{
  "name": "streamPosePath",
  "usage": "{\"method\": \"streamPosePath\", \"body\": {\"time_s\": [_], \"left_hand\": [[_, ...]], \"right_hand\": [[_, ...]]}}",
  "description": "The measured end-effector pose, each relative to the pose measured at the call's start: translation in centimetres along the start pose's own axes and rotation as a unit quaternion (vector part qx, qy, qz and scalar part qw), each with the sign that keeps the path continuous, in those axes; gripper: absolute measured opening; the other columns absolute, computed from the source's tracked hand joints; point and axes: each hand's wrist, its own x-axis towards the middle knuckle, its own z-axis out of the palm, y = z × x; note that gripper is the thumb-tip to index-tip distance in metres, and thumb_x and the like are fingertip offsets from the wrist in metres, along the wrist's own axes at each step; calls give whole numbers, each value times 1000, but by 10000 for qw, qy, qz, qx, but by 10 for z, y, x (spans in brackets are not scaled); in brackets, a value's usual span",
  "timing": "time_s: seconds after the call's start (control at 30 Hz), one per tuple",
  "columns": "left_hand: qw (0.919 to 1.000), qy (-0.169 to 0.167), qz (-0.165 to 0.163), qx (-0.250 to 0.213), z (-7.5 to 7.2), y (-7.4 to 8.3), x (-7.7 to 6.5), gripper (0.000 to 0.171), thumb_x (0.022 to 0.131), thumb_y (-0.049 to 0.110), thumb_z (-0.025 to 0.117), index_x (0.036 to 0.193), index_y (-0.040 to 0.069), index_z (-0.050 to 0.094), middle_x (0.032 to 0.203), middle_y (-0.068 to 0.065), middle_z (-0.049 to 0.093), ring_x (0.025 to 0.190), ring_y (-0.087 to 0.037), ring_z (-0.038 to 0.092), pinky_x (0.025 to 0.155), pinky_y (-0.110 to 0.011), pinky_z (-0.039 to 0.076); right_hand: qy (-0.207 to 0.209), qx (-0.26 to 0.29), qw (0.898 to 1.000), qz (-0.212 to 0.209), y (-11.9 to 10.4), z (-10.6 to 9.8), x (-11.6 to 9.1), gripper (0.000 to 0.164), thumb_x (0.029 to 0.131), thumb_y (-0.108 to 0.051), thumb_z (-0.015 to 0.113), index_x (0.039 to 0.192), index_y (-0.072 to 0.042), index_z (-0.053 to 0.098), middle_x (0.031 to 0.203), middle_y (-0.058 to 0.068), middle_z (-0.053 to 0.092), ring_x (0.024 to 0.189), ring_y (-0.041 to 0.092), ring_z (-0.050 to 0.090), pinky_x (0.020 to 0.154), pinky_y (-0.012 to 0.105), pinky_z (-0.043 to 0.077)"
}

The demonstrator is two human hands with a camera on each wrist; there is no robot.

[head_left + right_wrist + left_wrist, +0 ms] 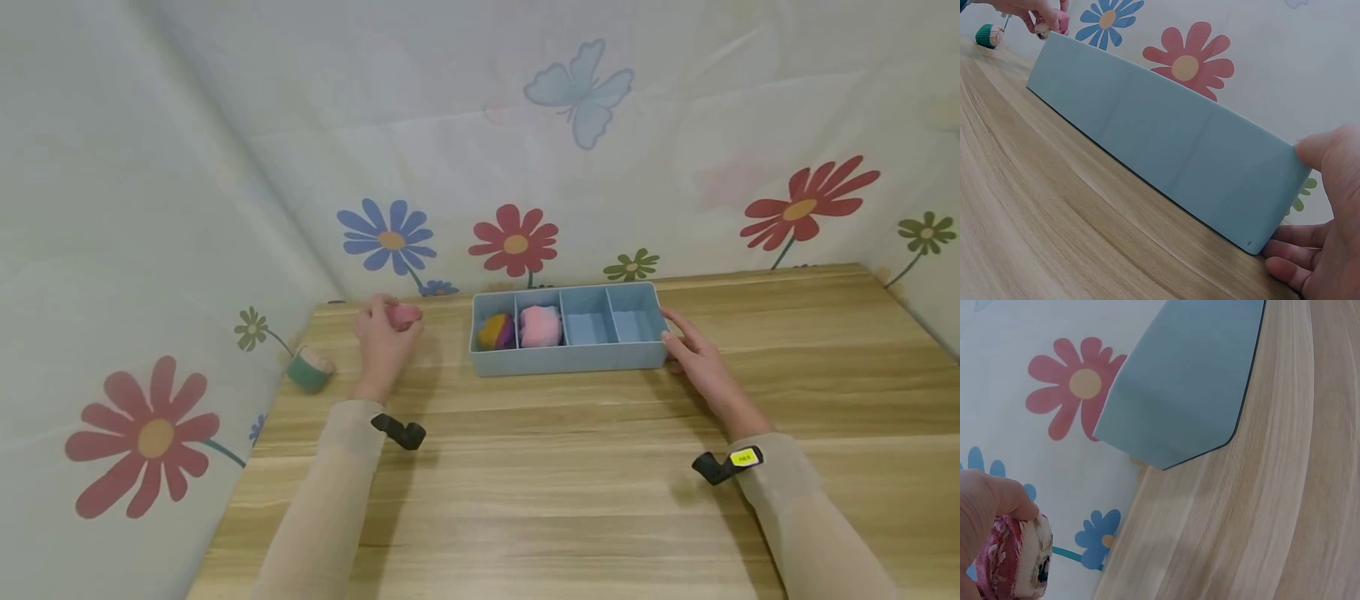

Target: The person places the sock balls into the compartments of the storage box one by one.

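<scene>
My left hand point(382, 337) pinches a rolled-up pink and white sock point(403, 316) above the table's back left. Its fabric shows a dark patch on the white part in the left wrist view. A light blue divided box point(570, 359) stands to the right of that hand. In its leftmost compartment lies a yellow and purple roll point(496, 332), and beside that a fluffy pink roll point(541, 325). At the box's right end, my right hand point(701, 371) holds it, thumb on the rim corner and fingers low against the end wall point(1294, 247).
A green and beige roll point(310, 369) with a ribbed green side sits at the table's left edge. The wood-grain table point(525, 475) meets a flower-printed cloth wall point(450, 125) behind the box and another on the left.
</scene>
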Motion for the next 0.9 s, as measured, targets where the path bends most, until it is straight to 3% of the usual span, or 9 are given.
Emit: {"method": "streamPosePath", "body": {"time_s": [0.2, 0.6, 0.9], "left_hand": [[9997, -43, 172, -158, 3, 9, 1, 42, 73, 21, 73, 106, 12, 50, 119, -20, 41, 111, -33, 38, 85, -45, 40], [9984, -212, 490, -181, 7, 20, 1, 45, 71, 23, 75, 106, 11, 49, 110, -14, 46, 104, -28, 42, 81, -40, 42], [9926, -250, 1140, -346, 17, 32, 5, 45, 69, 18, 78, 104, 6, 52, 105, -13, 50, 101, -28, 44, 84, -42, 37]], "right_hand": [[-56, -15, 10000, 22, -2, -3, 0, 58, 98, -41, 39, 149, -24, 18, 132, 28, 42, 101, 28, 50, 76, 29, 45], [-21, 16, 10000, 26, 2, 0, -3, 59, 98, -42, 39, 148, -18, 20, 130, 28, 43, 100, 23, 48, 76, 27, 45], [43, 37, 10000, -22, 2, 1, -1, 58, 98, -41, 40, 149, -21, 21, 127, 27, 46, 100, 25, 48, 77, 30, 45]]}}
